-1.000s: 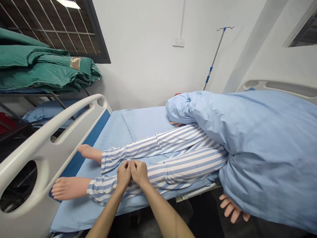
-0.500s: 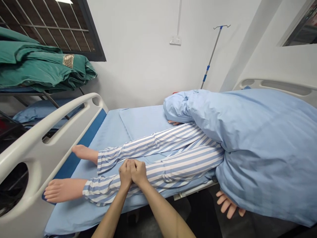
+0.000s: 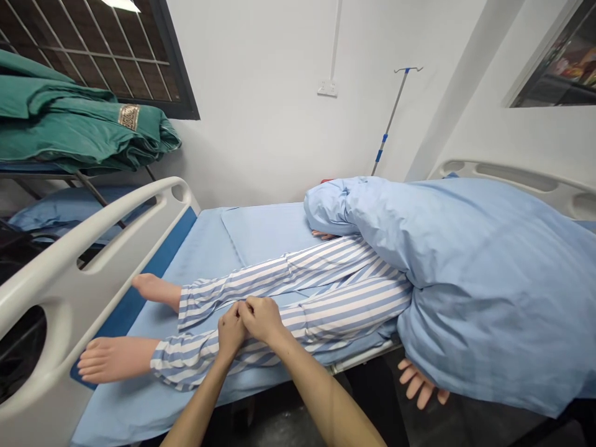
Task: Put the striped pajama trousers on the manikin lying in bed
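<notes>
My left hand point(image 3: 231, 329) and my right hand point(image 3: 261, 318) are closed and pressed together at the knuckles, over the manikin's near lower leg. Nothing sticks out of either fist, though their inner sides are hidden. The manikin wears blue-and-white striped trousers point(image 3: 347, 301). Its bare feet, the near foot point(image 3: 118, 359) and the far foot point(image 3: 158, 290), point toward the bed's footboard. A light blue quilt point(image 3: 484, 267) is bunched over its upper body. One manikin hand point(image 3: 421, 382) hangs out under the quilt at the near side; part of the other point(image 3: 323, 235) shows at the far side.
The bed has a blue sheet point(image 3: 261, 233) and a cream footboard point(image 3: 107, 239) at left, with a headboard point(image 3: 503, 174) at right. A drip pole point(image 3: 390, 121) stands by the wall. Folded green covers point(image 3: 84, 127) lie on a rack at far left.
My right hand has turned and now laps slightly over the left one. The whole view has shifted a little; the manikin and quilt look unchanged.
</notes>
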Demonstrator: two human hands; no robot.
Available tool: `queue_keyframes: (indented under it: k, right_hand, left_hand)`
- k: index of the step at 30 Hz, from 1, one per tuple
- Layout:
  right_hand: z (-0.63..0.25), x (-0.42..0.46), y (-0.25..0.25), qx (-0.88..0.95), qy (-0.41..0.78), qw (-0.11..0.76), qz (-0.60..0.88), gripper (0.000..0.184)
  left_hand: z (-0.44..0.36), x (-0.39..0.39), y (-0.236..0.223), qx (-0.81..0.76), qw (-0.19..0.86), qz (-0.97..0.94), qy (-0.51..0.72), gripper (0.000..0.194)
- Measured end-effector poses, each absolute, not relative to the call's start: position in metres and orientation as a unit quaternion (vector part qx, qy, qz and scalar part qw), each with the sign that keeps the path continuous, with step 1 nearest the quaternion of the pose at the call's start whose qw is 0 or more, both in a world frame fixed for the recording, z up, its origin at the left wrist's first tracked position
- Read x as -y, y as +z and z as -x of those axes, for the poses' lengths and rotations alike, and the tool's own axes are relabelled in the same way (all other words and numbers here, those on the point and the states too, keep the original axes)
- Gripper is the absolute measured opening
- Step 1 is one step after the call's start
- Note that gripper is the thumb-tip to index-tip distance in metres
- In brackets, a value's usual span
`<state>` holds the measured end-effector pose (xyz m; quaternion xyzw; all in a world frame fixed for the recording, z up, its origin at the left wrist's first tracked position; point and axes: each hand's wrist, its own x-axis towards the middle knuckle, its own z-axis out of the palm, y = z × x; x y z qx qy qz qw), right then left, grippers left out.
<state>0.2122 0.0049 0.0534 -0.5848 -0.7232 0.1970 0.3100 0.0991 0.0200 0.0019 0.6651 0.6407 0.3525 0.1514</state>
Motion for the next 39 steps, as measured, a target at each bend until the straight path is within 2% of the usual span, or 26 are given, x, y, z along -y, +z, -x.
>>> queue_keyframes:
  k: [6,13,20,25,30,39]
  right_hand:
    - [-0.215,-0.005,0.03,0.711,0.202,0.312,0.597,0.036]
    - [-0.213,-0.01,0.005,0.649,0.21,0.397,0.614,0.038]
    - [-0.215,-0.011,0.005,0.626,0.238,0.436,0.601,0.04]
    - [-0.217,-0.012,0.001,0.582,0.271,0.503,0.579,0.045]
    - [-0.218,-0.01,-0.001,0.55,0.298,0.547,0.557,0.042]
    - [-0.213,-0.008,0.004,0.561,0.278,0.53,0.572,0.036]
  left_hand:
    - [-0.1,-0.02,-0.001,-0.654,0.209,-0.635,0.354,0.021]
    - [-0.105,-0.018,0.002,-0.657,0.234,-0.607,0.381,0.033]
    - [-0.127,-0.023,0.016,-0.635,0.292,-0.529,0.48,0.03]
    - [-0.15,-0.022,0.027,-0.608,0.312,-0.491,0.541,0.032]
    - [-0.156,-0.022,0.015,-0.622,0.289,-0.509,0.52,0.036]
    - [-0.147,-0.023,0.003,-0.628,0.264,-0.542,0.492,0.037]
